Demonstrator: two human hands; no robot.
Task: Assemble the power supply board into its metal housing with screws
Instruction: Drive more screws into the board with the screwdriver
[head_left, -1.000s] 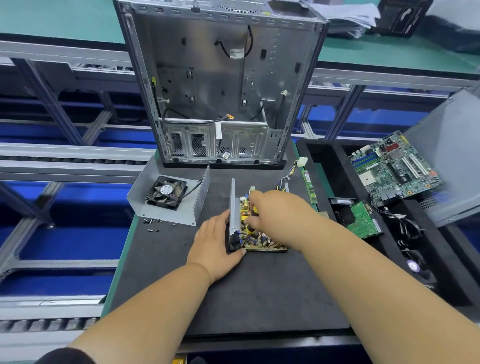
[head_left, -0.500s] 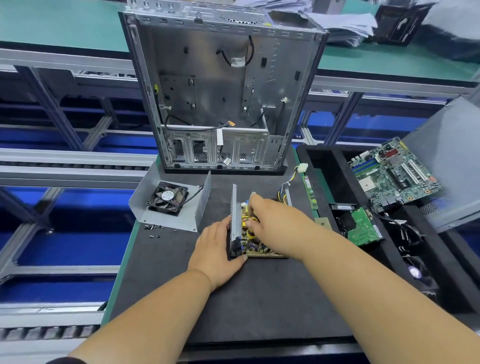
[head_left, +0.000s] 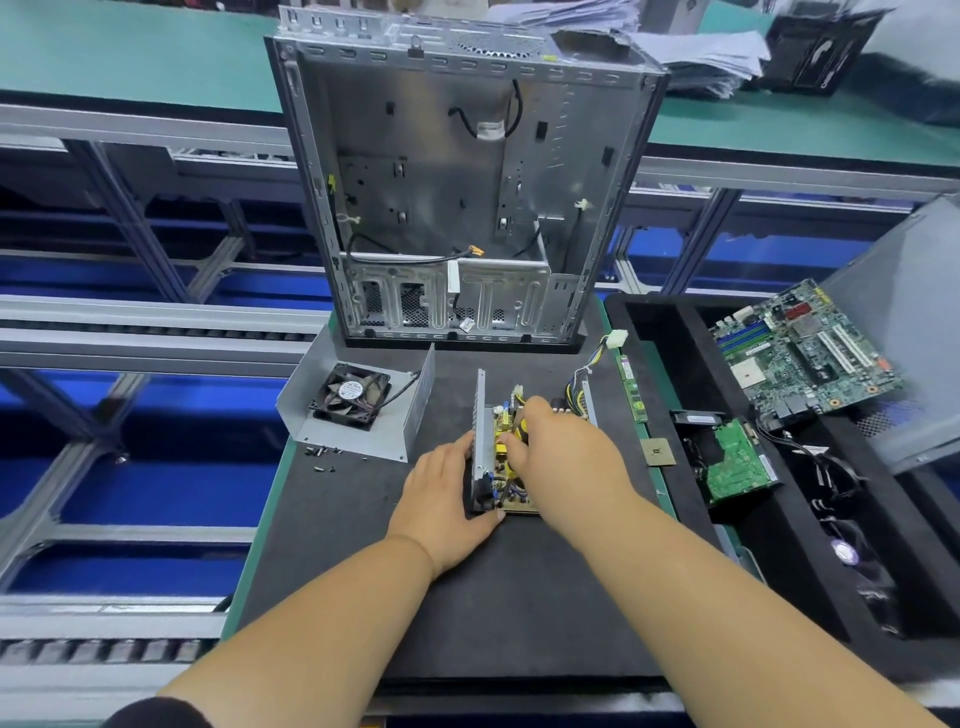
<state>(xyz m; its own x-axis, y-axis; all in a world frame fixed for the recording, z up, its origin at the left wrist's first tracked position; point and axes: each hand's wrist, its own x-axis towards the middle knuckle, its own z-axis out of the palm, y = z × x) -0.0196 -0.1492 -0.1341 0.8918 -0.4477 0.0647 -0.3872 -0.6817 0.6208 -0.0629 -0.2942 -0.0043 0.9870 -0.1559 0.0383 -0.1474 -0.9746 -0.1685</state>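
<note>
The power supply board (head_left: 505, 448), tan with yellow parts, lies inside the base of its metal housing (head_left: 479, 410) in the middle of the black mat. My left hand (head_left: 441, 499) grips the housing's upright left wall at its near end, thumb at the near corner. My right hand (head_left: 566, 460) lies over the board with fingertips curled down onto its parts, hiding most of it. The board's cable bundle with a white plug (head_left: 617, 341) trails to the far right. Several small black screws (head_left: 323, 453) lie loose at the mat's left edge.
A bent housing cover (head_left: 415, 415) holding a black fan (head_left: 350, 396) sits left of the board. An open computer case (head_left: 457, 208) stands behind. A memory stick (head_left: 631, 387) and a chip (head_left: 657, 451) lie to the right, beside a black tray (head_left: 649, 322) with a motherboard (head_left: 805, 358).
My right hand has shifted slightly leftward over the board, fingertips now nearer the housing's left wall. My left hand keeps its hold on the wall.
</note>
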